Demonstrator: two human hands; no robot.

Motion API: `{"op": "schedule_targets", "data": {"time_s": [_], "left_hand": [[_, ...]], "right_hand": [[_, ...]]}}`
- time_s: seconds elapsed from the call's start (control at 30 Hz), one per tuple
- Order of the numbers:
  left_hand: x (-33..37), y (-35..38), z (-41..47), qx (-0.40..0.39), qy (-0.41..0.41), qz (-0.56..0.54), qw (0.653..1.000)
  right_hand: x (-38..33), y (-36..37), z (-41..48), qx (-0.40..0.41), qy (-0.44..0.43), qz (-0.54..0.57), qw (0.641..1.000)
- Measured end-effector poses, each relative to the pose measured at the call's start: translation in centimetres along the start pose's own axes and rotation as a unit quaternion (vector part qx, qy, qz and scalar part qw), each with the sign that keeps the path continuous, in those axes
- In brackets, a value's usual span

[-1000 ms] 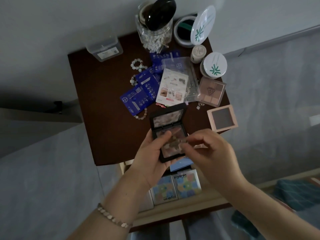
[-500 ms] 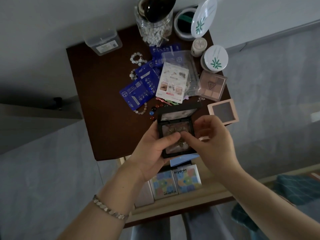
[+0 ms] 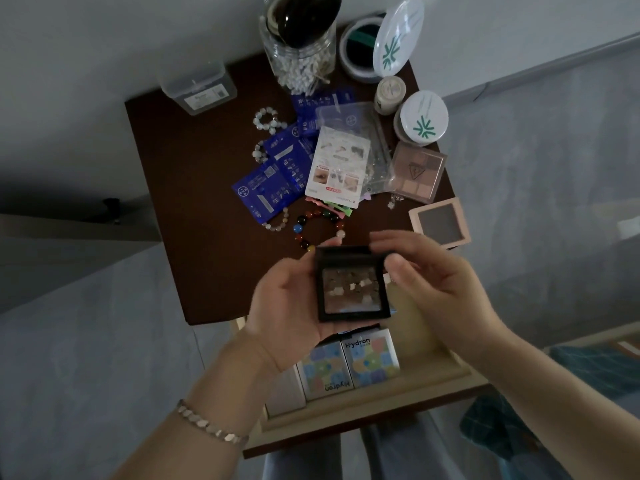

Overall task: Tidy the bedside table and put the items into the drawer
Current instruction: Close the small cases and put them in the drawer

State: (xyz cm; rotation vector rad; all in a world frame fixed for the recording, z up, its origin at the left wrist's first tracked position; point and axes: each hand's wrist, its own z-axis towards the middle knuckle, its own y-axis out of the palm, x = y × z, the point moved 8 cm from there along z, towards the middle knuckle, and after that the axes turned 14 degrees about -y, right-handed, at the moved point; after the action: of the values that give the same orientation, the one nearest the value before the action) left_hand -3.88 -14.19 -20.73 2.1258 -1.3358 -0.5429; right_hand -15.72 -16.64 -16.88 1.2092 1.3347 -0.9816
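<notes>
My left hand (image 3: 282, 306) cradles a small black box (image 3: 351, 285) from below, over the front edge of the dark brown bedside table (image 3: 194, 216). Its clear window shows small pale pieces inside. My right hand (image 3: 433, 282) grips the box's top right corner and lid. Below the hands the drawer (image 3: 415, 386) stands pulled out, with two Hydron boxes (image 3: 349, 365) inside. A multicoloured bead bracelet (image 3: 311, 226) lies on the table just beyond the box.
Blue sachets (image 3: 270, 185), a white card packet (image 3: 337, 168), white bead bracelets (image 3: 268, 121), a cotton-swab jar (image 3: 299, 50), round white tins (image 3: 420, 119), two pink palettes (image 3: 440, 223) and a clear plastic box (image 3: 199, 86) crowd the tabletop. Walls stand behind and left.
The box's lid has folded down from wide open to nearly shut. My right hand moved from the tray to the lid. The bead bracelet behind the box has come into view.
</notes>
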Motion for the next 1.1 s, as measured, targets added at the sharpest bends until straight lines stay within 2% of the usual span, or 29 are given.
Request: {"op": "schedule_targets", "data": {"time_s": [0.1, 0.17, 0.2, 0.27, 0.33, 0.4, 0.5, 0.6, 0.77, 0.83, 0.93, 0.97, 1.1], "left_hand": [[0.3, -0.2, -0.1, 0.018, 0.027, -0.001, 0.999], [0.3, -0.8, 0.2, 0.060, 0.039, 0.036, 0.997], [0.3, -1.1, 0.3, 0.078, 0.044, 0.048, 0.995], [0.4, -1.5, 0.3, 0.099, 0.058, 0.065, 0.991], [0.8, -1.7, 0.1, 0.101, 0.075, 0.082, 0.989], [1.1, -2.3, -0.4, 0.126, 0.080, 0.148, 0.978], [1.1, -3.8, -0.8, 0.194, 0.063, 0.334, 0.920], [0.3, -5.9, -0.9, 0.214, 0.052, 0.330, 0.918], [-0.9, -9.6, -1.4, 0.242, 0.039, 0.330, 0.911], [-1.5, -11.3, -1.3, 0.261, 0.011, 0.348, 0.900], [-1.6, -14.7, -1.3, 0.356, -0.016, 0.418, 0.836], [-1.4, -15.7, -1.5, 0.384, -0.018, 0.416, 0.824], [-1.2, -18.2, -2.3, 0.414, -0.018, 0.346, 0.842]], "right_hand": [[0.4, 1.1, -0.9, -0.097, -0.043, -0.175, 0.979], [1.2, 0.9, -1.5, -0.073, -0.037, -0.194, 0.978], [1.8, 0.3, -1.7, -0.019, 0.003, -0.161, 0.987], [4.2, -0.2, -2.8, 0.081, 0.153, -0.004, 0.985], [6.2, 1.0, -3.9, 0.098, 0.280, 0.160, 0.941], [6.5, 1.5, -4.0, 0.085, 0.305, 0.177, 0.932], [6.5, 1.1, -3.5, 0.104, 0.272, 0.110, 0.950], [6.8, 1.9, -3.1, 0.065, 0.253, 0.051, 0.964], [9.4, 4.6, -3.8, -0.028, 0.300, -0.013, 0.953], [11.4, 5.4, -4.2, -0.078, 0.319, -0.108, 0.938], [15.0, 6.2, -5.0, -0.130, 0.333, -0.263, 0.896], [16.3, 6.6, -5.4, -0.134, 0.347, -0.292, 0.881], [19.8, 8.2, -6.0, -0.160, 0.368, -0.412, 0.818]]}}
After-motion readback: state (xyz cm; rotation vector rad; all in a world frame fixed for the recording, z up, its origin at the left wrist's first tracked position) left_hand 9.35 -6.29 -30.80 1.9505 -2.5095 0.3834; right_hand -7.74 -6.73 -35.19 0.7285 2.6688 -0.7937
